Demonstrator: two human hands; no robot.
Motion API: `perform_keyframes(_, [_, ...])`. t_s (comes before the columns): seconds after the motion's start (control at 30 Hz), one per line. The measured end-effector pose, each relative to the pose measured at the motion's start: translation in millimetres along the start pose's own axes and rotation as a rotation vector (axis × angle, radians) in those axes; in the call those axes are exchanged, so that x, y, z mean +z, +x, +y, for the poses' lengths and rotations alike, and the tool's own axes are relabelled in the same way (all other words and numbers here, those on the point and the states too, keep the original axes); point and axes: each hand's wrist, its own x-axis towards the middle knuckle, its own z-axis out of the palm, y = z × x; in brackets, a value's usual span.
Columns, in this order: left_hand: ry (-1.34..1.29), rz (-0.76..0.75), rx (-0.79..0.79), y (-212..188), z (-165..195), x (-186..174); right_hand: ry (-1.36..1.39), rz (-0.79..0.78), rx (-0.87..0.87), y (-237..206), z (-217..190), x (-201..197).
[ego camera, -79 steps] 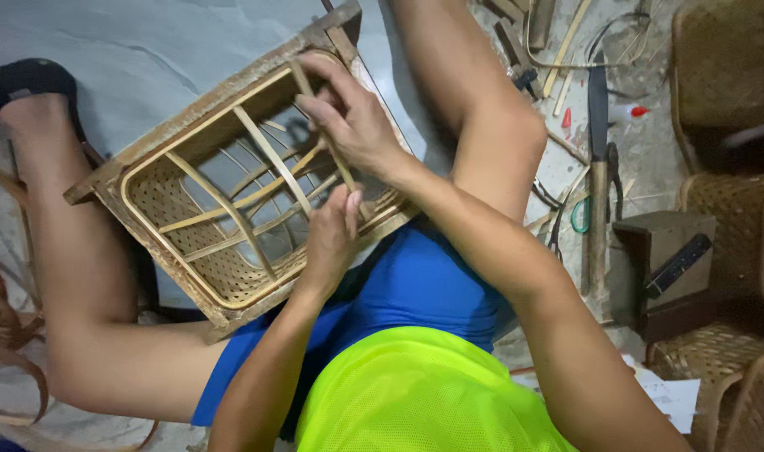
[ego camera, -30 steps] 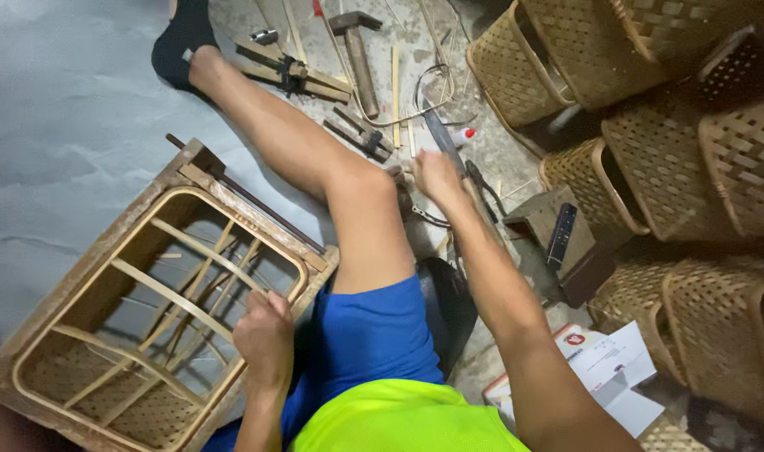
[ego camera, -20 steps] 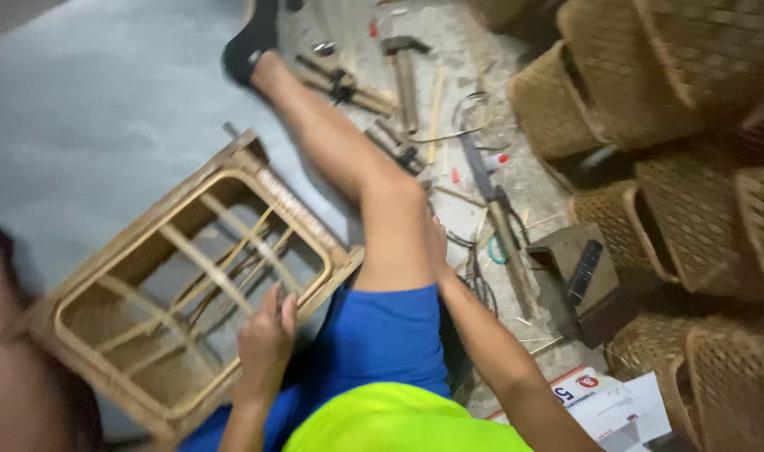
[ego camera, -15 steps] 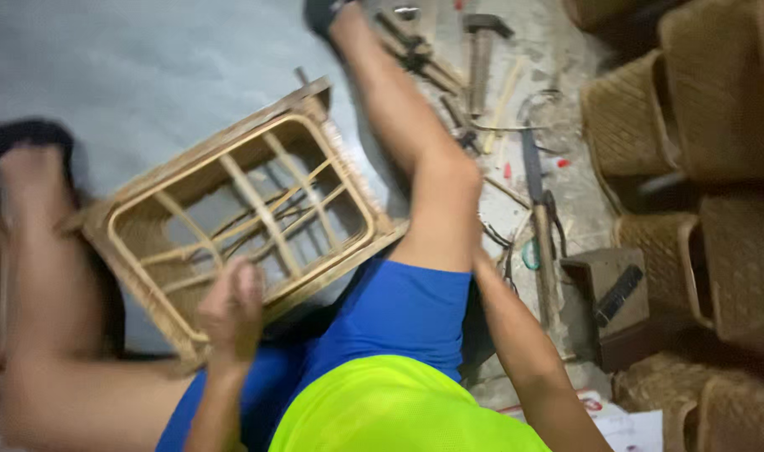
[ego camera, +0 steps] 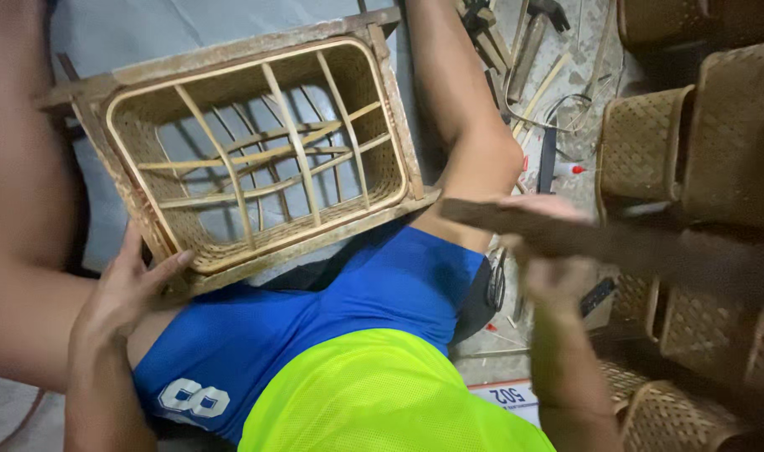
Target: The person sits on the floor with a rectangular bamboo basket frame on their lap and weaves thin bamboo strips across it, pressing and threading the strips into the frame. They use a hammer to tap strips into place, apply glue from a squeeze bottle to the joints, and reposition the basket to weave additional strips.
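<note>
One head-worn camera looks steeply down, close over the lap.

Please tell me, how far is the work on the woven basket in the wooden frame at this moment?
Done: the basket walls look woven, inside the wooden frame. In hand: the left hand steadies the frame's corner; the right hand holds a long, blurred brown tool. Left: the bottom shows only bare ribs, with open gaps between them.

Woven frame rests tilted across the lap, between the two legs. Left hand touches its near left corner. Right hand, right of the frame and apart from it, grips a long flat tool. Stacked baskets stand far right; loose tools lie on the floor behind.
</note>
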Motion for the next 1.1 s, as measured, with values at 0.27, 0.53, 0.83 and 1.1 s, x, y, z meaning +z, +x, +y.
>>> perform_keyframes(0.27, [-0.108,-0.080,0.229,8.4,-4.1,-9.3,0.077,-0.348,-0.070,28.7,-9.2,100.2])
perform_keyframes(0.53, [-0.504,-0.137,0.088,-10.7,15.3,-12.1,0.163,-0.444,-0.002,28.1,-18.9,107.1])
perform_keyframes(0.83, [-0.160,-0.138,0.389,17.3,-16.9,-19.9,-0.022,-0.381,-0.120,25.5,-28.6,120.5])
perform_keyframes(1.1, [0.003,-0.054,0.526,34.3,-42.5,-18.9,0.049,-0.444,-0.188,15.3,-7.7,158.2])
